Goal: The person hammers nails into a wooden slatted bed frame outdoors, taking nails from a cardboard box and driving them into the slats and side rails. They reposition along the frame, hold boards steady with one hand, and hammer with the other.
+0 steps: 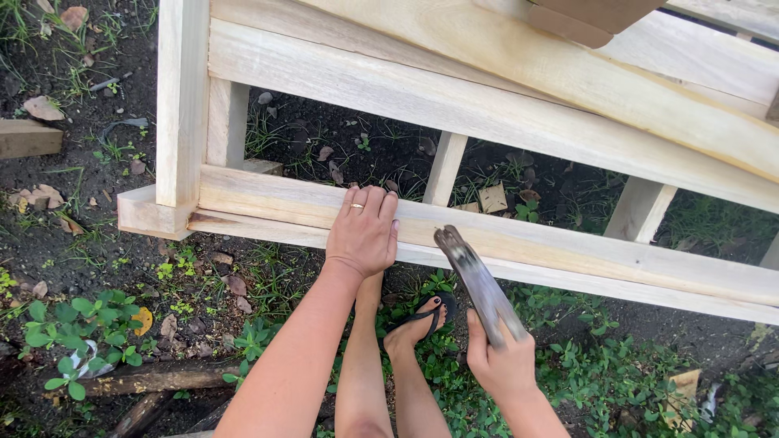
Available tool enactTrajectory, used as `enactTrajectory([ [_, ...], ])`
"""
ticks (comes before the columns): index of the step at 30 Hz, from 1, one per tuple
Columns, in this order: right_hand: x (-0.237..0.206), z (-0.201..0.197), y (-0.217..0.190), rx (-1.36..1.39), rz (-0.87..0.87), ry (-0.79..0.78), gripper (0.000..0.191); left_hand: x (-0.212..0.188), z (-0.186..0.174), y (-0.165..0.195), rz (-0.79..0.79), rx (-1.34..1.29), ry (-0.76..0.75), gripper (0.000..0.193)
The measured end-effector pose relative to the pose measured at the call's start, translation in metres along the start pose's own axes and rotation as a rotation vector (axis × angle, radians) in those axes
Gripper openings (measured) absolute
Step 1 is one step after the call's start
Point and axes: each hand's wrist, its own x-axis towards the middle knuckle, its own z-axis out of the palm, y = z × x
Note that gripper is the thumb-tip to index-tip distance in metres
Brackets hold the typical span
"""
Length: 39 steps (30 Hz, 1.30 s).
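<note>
A pale wooden frame of planks and rails [519,122] stands over bare soil. My left hand [363,231] lies flat, fingers together, on its near rail [268,203], with a ring on one finger. My right hand [505,365] grips the handle of a hammer [475,280]. The hammer's worn head hangs just in front of the near rail, to the right of my left hand. My leg and a foot in a black sandal [418,324] show below, between my arms.
Dark soil with dry leaves and small green plants [77,328] surrounds the frame. A loose wood block [28,138] lies at the left edge. A small wood offcut [492,197] sits under the frame. Sticks [154,380] lie at lower left.
</note>
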Motion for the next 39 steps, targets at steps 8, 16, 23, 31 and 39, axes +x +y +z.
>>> enactTrajectory([
  [8,-0.01,-0.018,0.009,0.238,-0.138,0.24,0.027,-0.003,0.001,-0.001,0.001,-0.033,-0.012,0.045],
  [16,0.016,0.011,0.012,-0.057,0.04,-0.018,0.014,0.001,0.002,0.0,0.026,-0.02,0.024,0.045],
  [23,-0.003,0.006,-0.007,0.17,-0.137,0.156,0.023,0.0,0.001,0.0,0.013,-0.031,0.003,0.045],
  [31,-0.01,0.005,-0.006,0.219,0.06,0.223,0.022,-0.001,0.002,0.0,0.024,-0.024,-0.003,0.047],
  [39,0.01,0.03,0.003,0.047,0.156,0.129,0.024,-0.002,0.002,-0.001,0.013,-0.008,0.006,0.045],
])
